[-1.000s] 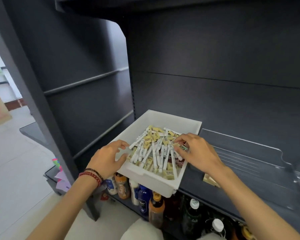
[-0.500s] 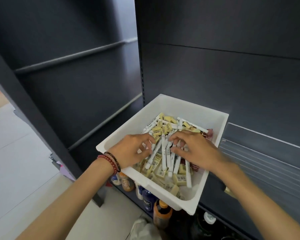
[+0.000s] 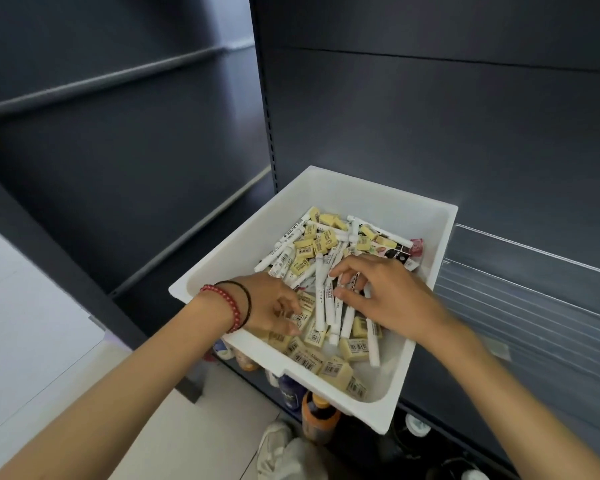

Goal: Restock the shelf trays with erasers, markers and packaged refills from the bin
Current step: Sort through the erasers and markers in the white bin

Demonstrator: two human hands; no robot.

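The white bin sits closer and larger in view than half a second ago, with its far wall against the dark back panel. Inside it, erasers in barcode wrappers fill the near end, white markers lie across the middle, and a few packaged refills rest at the far right corner.

The left hand, with bracelets at the wrist, has slid from the markers in the middle of the bin down toward its near left wall. Its fingers are now bent into the erasers there, but I cannot tell whether they pinch one. The right hand stays over the middle of the bin, fingers curled round a few markers.

A clear shelf tray lies just right of the bin. Bottles stand below the bin's near edge.
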